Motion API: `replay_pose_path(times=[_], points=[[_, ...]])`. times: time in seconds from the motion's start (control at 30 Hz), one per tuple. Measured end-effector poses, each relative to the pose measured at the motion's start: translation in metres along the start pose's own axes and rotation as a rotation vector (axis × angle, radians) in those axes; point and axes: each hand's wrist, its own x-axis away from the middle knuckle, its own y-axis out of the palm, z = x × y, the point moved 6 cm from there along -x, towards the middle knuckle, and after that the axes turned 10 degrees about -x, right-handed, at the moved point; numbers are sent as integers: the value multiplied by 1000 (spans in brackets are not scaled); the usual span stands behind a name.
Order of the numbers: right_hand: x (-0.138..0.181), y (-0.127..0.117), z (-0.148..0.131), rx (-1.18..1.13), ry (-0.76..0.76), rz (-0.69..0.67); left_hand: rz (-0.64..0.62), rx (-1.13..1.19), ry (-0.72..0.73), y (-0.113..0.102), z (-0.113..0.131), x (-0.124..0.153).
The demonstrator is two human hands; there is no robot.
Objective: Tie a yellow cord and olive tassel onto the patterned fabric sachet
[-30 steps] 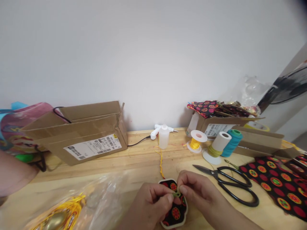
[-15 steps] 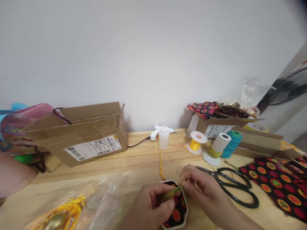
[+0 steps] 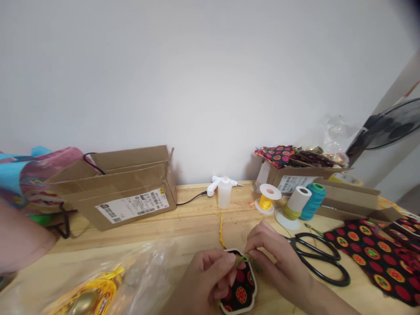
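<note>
My left hand [image 3: 211, 278] is closed, its thumb and fingers pinching an olive-green tassel [image 3: 242, 259]. Most of the strands are hidden inside that hand. From the other side my right hand [image 3: 274, 251] pinches the looped cord at the tassel's top end. Beneath both hands lies a black patterned fabric piece [image 3: 241, 293] with a cream scalloped edge. A twisted yellow cord [image 3: 221, 229] runs back from its top. Black-handled scissors [image 3: 320, 256] lie just right of my right hand, their blades partly hidden by it.
Behind the hands stand a white bottle [image 3: 224, 194], a yellow thread spool [image 3: 266, 201], an olive thread spool [image 3: 292, 210] and a teal thread cone [image 3: 313, 201]. Cardboard boxes [image 3: 131, 188] line the wall. Yellow tassels [image 3: 98, 291] in clear plastic lie front left; patterned cloth [image 3: 370, 249] lies right.
My left thumb has moved up to the tassel's top, and its strands are now mostly covered by the fingers. My right hand keeps its pinch. The view has shifted slightly.
</note>
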Motion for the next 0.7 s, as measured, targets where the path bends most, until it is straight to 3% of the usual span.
replay_pose_path(times=[0.1,0.2,0.27,0.43,0.57,0.7], points=[[-3,-3,0,73,-64,-6,7,-37,32,-1,1,-1],[-9,-31,1,193,-72,142,72,-32,68,-6,4,-1],[-7,-58,5,280,5,219,120,-11,115,-11,8,-1],[36,-93,33,540,367,14,178,55,142,-24,11,-4],[76,-91,52,601,488,4,245,118,98,-31,8,-4],[84,-92,57,601,530,130,265,141,91,-30,7,-2]])
